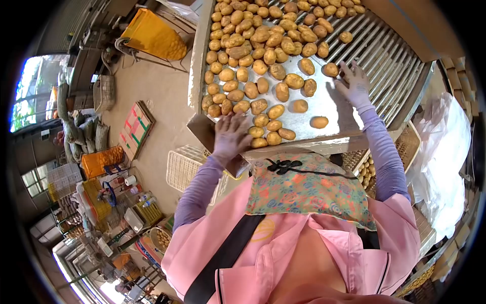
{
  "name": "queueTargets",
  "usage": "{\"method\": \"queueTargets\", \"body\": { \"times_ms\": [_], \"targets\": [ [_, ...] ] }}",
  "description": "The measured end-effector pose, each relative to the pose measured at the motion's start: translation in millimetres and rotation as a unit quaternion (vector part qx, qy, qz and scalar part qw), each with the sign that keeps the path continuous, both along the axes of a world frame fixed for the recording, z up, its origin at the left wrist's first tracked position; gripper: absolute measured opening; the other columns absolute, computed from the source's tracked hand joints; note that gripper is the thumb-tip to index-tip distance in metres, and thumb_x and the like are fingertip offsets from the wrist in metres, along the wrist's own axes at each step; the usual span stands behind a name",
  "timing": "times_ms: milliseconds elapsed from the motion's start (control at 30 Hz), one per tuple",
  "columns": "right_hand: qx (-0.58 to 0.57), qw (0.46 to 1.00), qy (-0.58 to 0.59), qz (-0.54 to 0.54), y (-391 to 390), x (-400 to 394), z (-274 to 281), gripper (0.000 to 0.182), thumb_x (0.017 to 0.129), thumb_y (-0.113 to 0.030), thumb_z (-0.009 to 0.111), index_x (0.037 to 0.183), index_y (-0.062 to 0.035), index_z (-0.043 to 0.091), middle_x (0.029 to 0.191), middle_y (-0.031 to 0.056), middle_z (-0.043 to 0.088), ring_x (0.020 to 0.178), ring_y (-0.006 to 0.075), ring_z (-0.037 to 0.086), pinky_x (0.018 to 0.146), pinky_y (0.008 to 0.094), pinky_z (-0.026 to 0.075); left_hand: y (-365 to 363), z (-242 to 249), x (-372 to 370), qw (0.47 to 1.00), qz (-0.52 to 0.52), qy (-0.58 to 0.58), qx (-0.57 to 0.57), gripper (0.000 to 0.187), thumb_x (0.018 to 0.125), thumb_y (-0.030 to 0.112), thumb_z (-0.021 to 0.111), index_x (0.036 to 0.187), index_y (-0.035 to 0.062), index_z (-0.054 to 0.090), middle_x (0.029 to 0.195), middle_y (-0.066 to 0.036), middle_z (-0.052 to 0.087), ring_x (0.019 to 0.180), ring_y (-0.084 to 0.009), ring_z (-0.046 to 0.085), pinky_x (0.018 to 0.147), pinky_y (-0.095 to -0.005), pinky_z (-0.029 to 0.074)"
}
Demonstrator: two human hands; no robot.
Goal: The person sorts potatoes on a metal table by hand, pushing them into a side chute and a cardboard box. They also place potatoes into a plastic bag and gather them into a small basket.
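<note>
Many potatoes (282, 92) lie on a metal sorting table (334, 104), packed close toward the far left and looser near me. My left hand (230, 136) is at the table's near left corner, fingers spread, its tips right at the nearest potatoes beside the brown chute (200, 133). Over the edge of the metal rollers (387, 76), my right hand (356, 85) is held with its fingers apart. Its fingertips are close to a single potato (330, 69), and nothing shows in its palm. Another potato (319, 122) sits alone near the front rim.
Below the chute stands a white plastic crate (185, 164). A basket (407, 144) and white plastic sheeting (441, 162) are at my right. Across the floor to the left are a yellow sack of potatoes (152, 35) on a stand and flat cardboard (136, 130).
</note>
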State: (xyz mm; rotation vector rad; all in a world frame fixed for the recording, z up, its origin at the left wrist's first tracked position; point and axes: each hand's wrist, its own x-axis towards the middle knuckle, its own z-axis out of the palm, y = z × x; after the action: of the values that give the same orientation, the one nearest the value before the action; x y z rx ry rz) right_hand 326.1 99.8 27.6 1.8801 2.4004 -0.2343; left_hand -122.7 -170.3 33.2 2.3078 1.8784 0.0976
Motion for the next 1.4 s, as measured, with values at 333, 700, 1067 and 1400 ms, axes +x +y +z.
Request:
{"method": "queueTargets", "body": {
  "times_ms": [333, 700, 1067, 1400],
  "targets": [
    [0.017, 0.938, 0.135, 0.317, -109.3, -149.4, 35.5, 0.041, 0.089, -0.043, 0.069, 0.115, -0.0113, 0.070, 0.120, 0.0117, 0.068, 0.117, 0.0262, 0.062, 0.107, 0.0389, 0.048, 154.9, -13.1, 17.9, 0.960, 0.074, 0.121, 0.240, 0.054, 0.099, 0.037, 0.058, 0.147, 0.0119, 0.054, 0.152, -0.013, 0.053, 0.142, -0.0440, 0.044, 0.118, -0.0598, 0.031],
    [0.030, 0.973, 0.228, -0.030, 183.8, -19.6, 1.2, 0.075, 0.095, -0.074, 0.046, 0.159, -0.0360, 0.036, 0.171, 0.0127, 0.020, 0.154, 0.0355, 0.029, 0.127, 0.0479, 0.023, 274.3, 36.9, 46.7, 0.994, 0.005, -0.012, 0.105, 0.037, 0.095, 0.029, 0.063, 0.130, 0.0160, 0.064, 0.127, -0.015, 0.065, 0.116, -0.0365, 0.061, 0.100, -0.0531, 0.048],
    [-0.078, 0.981, 0.101, 0.146, 144.5, -174.6, 20.8, 0.077, 0.086, -0.085, 0.049, 0.150, -0.0417, 0.051, 0.167, 0.0123, 0.029, 0.146, 0.0433, 0.039, 0.123, 0.0516, 0.030, 283.1, -24.9, -2.8, 0.972, -0.011, 0.208, -0.113, 0.057, 0.098, 0.032, 0.061, 0.153, 0.0293, 0.047, 0.164, -0.007, 0.037, 0.155, -0.0376, 0.024, 0.129, -0.0552, 0.008],
    [-0.004, 0.944, 0.113, 0.310, -37.2, -121.3, 14.6, 0.085, 0.083, -0.063, 0.069, 0.158, -0.0380, 0.039, 0.168, 0.0143, 0.029, 0.150, 0.0496, 0.027, 0.123, 0.0662, 0.013, 71.5, -18.9, 33.4, 0.995, 0.078, -0.015, 0.053, 0.077, 0.096, 0.053, 0.058, 0.158, 0.0111, 0.040, 0.166, -0.011, 0.034, 0.155, -0.0447, 0.021, 0.126, -0.0564, 0.011]
  ]
}}
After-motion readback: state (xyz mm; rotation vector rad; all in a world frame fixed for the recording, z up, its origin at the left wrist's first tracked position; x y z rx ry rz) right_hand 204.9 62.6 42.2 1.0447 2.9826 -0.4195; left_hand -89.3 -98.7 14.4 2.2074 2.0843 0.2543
